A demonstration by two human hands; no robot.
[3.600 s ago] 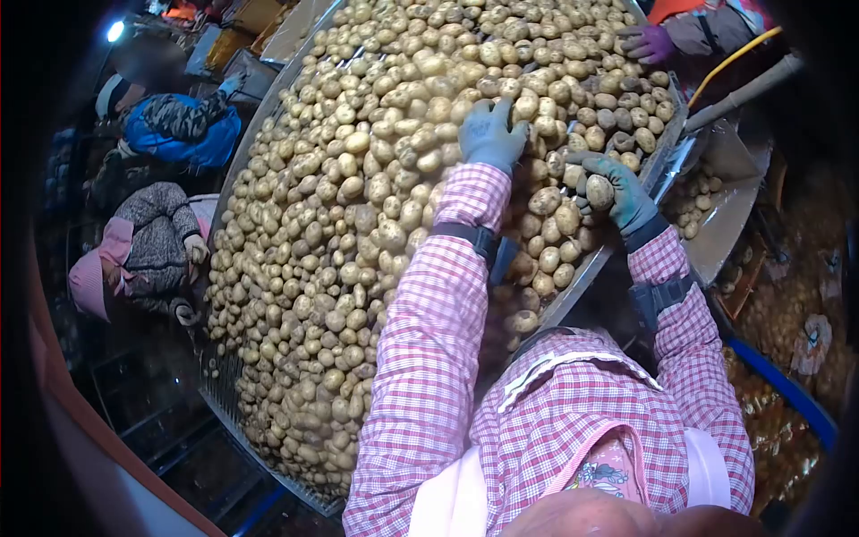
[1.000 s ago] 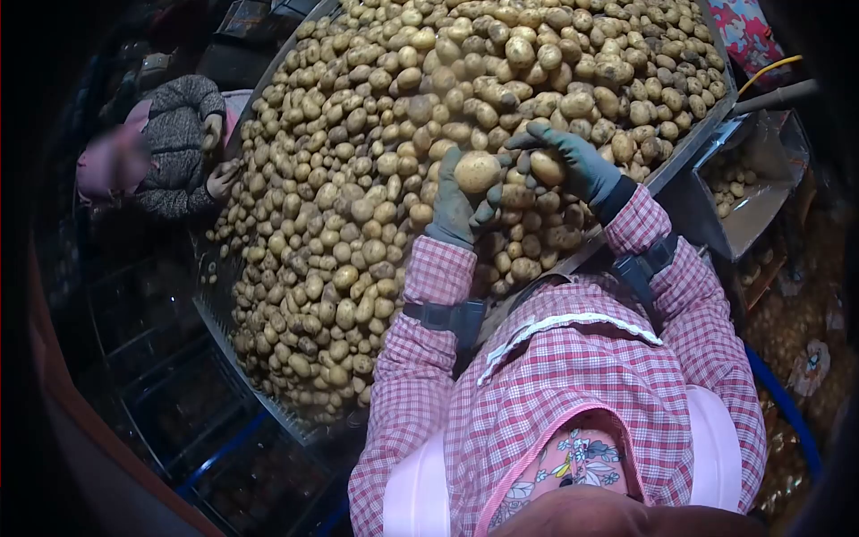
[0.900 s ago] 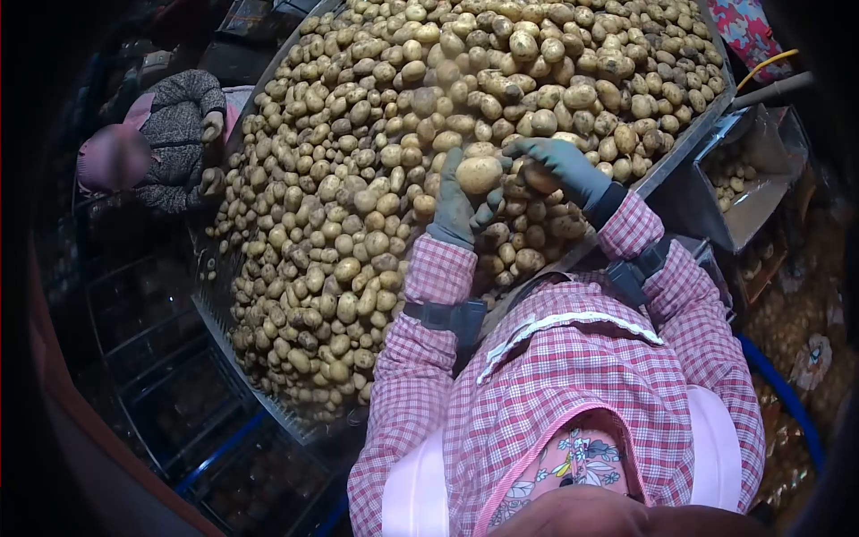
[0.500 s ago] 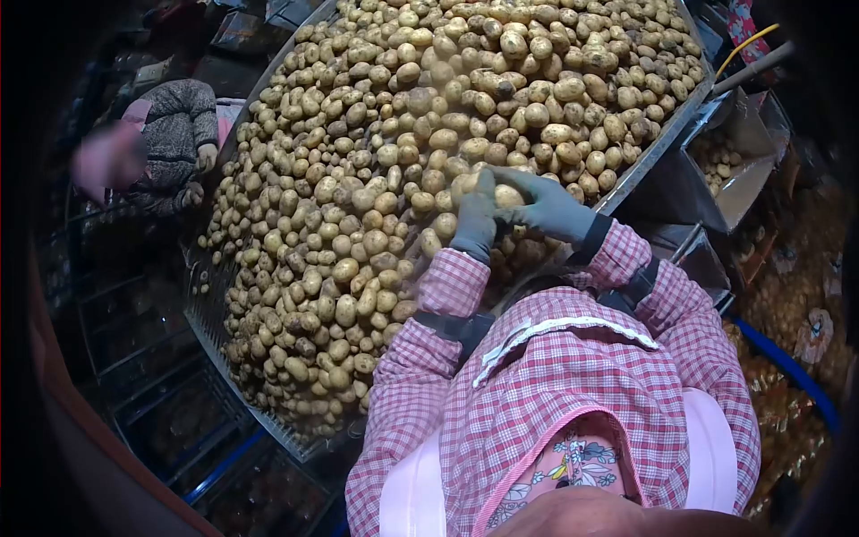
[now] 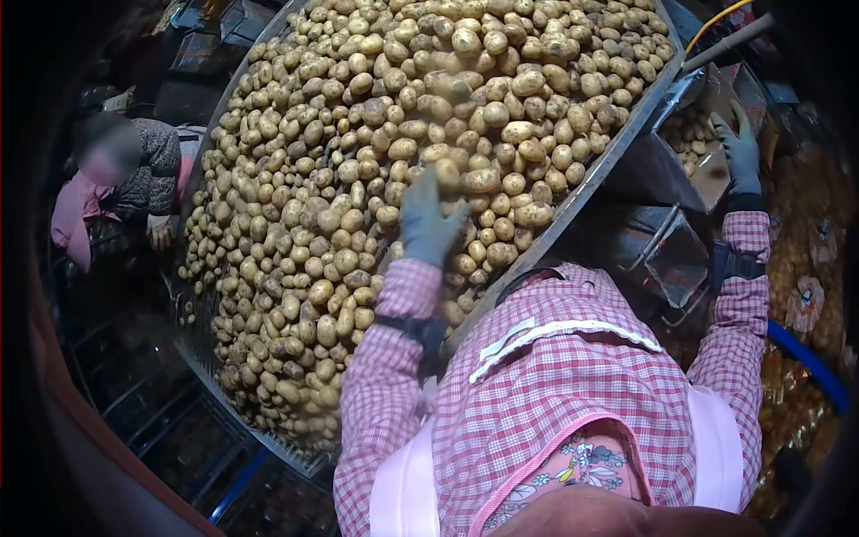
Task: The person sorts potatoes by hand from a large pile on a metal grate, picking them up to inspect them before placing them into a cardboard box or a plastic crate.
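Note:
A broad heap of potatoes (image 5: 313,215) fills the metal-edged sorting table. My left hand (image 5: 428,219), in a grey-blue glove, lies over the heap with its thumb held away from the fingers. Its fingertips reach potatoes near the middle, and no potato shows in its grip. Off to the right, my gloved right hand (image 5: 741,152) is at the inner side of an open cardboard box (image 5: 716,183). The fingers there are spread and point away from me, with nothing visible in them. Small potatoes (image 5: 687,143) lie inside that box, left of the hand.
The table's metal rim (image 5: 595,170) runs diagonally between heap and boxes. Another open box (image 5: 676,268) with a metal bar stands nearer me. A grey pole (image 5: 729,43) juts out at upper right. Across the table, at left, a person (image 5: 148,166) leans over the edge.
My hands have parted from around a potato over the heap. The right swung right to the box and spread its fingers; the left shifted left. The person opposite moved a hand lower.

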